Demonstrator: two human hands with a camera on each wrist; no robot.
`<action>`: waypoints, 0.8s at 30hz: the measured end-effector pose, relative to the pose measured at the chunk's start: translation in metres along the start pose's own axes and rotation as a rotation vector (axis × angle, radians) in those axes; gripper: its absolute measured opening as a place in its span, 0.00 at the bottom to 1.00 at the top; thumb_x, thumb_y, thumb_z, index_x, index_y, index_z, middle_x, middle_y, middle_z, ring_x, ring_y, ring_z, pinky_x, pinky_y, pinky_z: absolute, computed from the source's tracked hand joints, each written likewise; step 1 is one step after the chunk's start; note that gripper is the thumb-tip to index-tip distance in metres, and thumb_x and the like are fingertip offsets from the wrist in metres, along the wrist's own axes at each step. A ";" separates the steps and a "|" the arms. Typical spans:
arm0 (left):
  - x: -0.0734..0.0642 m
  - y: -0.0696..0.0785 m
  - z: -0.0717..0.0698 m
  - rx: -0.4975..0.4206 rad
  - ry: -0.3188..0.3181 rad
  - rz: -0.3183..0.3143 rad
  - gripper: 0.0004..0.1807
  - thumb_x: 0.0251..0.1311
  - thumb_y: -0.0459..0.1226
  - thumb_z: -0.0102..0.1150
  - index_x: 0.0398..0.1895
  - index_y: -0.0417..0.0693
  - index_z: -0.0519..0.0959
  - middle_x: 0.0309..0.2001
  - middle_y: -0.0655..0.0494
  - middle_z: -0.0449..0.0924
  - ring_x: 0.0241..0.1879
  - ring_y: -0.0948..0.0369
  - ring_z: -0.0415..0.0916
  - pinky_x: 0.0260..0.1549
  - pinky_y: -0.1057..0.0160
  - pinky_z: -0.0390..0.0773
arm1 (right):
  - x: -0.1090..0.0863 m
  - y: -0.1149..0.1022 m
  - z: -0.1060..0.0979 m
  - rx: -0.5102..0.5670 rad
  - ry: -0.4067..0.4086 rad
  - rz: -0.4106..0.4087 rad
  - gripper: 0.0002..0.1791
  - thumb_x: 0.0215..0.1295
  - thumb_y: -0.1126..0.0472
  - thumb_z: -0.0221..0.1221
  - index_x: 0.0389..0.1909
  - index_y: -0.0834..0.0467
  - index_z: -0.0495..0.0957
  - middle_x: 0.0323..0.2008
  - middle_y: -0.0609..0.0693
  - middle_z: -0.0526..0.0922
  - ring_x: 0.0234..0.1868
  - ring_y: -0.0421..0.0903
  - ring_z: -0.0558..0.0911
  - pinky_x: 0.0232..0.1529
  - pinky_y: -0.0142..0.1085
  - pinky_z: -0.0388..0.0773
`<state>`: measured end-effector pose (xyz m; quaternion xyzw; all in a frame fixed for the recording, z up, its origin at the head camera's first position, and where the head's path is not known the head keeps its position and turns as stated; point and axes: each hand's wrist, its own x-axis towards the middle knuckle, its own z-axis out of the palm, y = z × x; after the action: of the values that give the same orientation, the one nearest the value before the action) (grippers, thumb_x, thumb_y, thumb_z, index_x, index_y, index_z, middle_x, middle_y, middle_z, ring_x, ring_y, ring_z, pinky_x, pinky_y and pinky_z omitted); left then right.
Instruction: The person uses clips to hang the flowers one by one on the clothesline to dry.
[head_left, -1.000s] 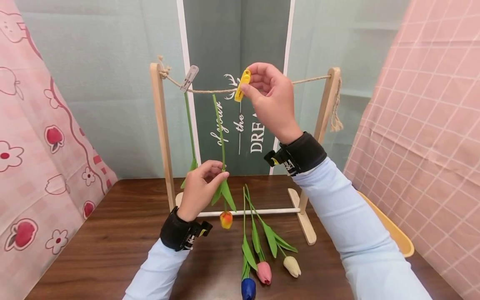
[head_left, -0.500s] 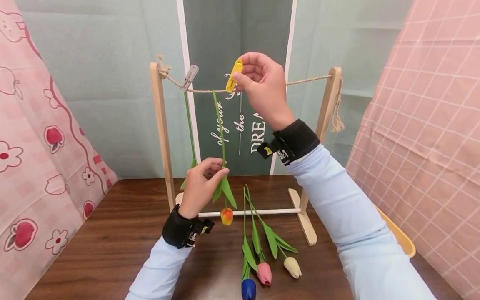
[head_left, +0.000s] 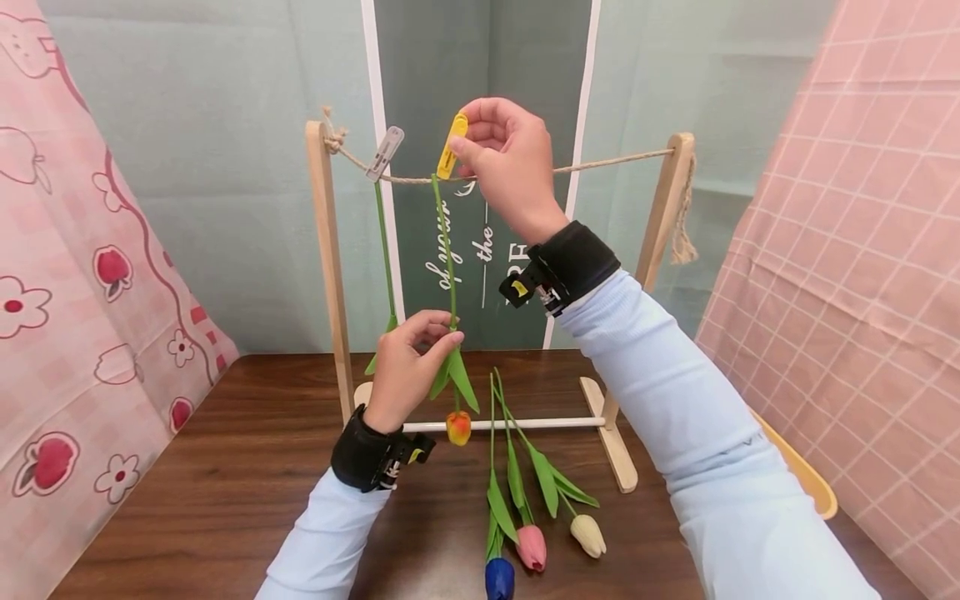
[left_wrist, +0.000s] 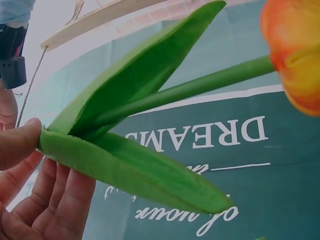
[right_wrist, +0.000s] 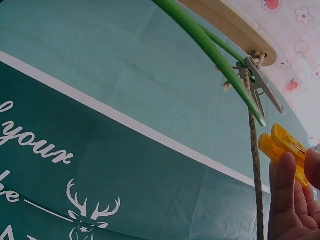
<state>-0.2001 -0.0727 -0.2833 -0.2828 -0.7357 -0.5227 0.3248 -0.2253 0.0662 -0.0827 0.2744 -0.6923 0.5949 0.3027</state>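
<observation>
My left hand (head_left: 411, 367) pinches an orange-and-yellow artificial tulip (head_left: 458, 427) by its stem near the leaves. The bloom hangs down, and the stem's bare end reaches up to the rope (head_left: 585, 168). Up at the rope, my right hand (head_left: 510, 162) pinches a yellow clothespin (head_left: 452, 147) between thumb and fingers. In the right wrist view the yellow clothespin (right_wrist: 285, 147) has its tip close to the stem end (right_wrist: 261, 119). A grey clothespin (head_left: 386, 153) at the left clips another green stem (head_left: 384, 250) to the rope; its bloom is hidden behind my left hand.
Wooden posts (head_left: 330, 267) carry the rope, with a white bar (head_left: 540, 423) low between them. Blue (head_left: 499, 578), pink (head_left: 532, 547) and white (head_left: 587, 536) tulips lie on the brown table (head_left: 225, 467). A yellow tray (head_left: 802, 475) sits at the right, partly behind my sleeve.
My right hand has moved left along the rope with the yellow clothespin, up to the stem's end. My left hand has raised the orange tulip slightly.
</observation>
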 end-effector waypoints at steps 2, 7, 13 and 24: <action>0.000 0.000 0.000 -0.007 0.002 -0.005 0.08 0.60 0.33 0.66 0.43 0.42 0.83 0.31 0.52 0.82 0.31 0.59 0.79 0.32 0.59 0.78 | 0.001 0.000 0.002 -0.006 0.004 0.022 0.10 0.61 0.72 0.64 0.42 0.66 0.78 0.33 0.55 0.81 0.31 0.48 0.81 0.34 0.34 0.80; -0.001 -0.001 0.000 -0.005 0.001 -0.009 0.09 0.60 0.34 0.66 0.43 0.43 0.83 0.31 0.52 0.82 0.32 0.59 0.79 0.31 0.62 0.78 | 0.002 0.001 0.007 -0.025 0.001 0.054 0.09 0.61 0.71 0.64 0.42 0.65 0.78 0.33 0.55 0.81 0.32 0.47 0.82 0.34 0.35 0.81; -0.002 -0.003 0.000 -0.005 0.007 -0.009 0.09 0.60 0.33 0.66 0.43 0.42 0.83 0.31 0.52 0.82 0.32 0.59 0.79 0.31 0.63 0.78 | 0.002 0.001 0.012 -0.039 -0.007 0.070 0.09 0.62 0.71 0.63 0.42 0.65 0.77 0.34 0.55 0.81 0.32 0.46 0.82 0.35 0.36 0.81; -0.002 -0.001 -0.001 -0.007 0.028 -0.041 0.09 0.59 0.33 0.66 0.43 0.40 0.83 0.31 0.51 0.82 0.32 0.58 0.79 0.31 0.62 0.79 | 0.001 0.001 0.015 -0.062 -0.016 0.079 0.09 0.62 0.70 0.63 0.42 0.66 0.77 0.34 0.55 0.81 0.32 0.47 0.82 0.36 0.35 0.81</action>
<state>-0.1992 -0.0737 -0.2851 -0.2618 -0.7349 -0.5357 0.3232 -0.2281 0.0513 -0.0845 0.2422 -0.7230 0.5824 0.2817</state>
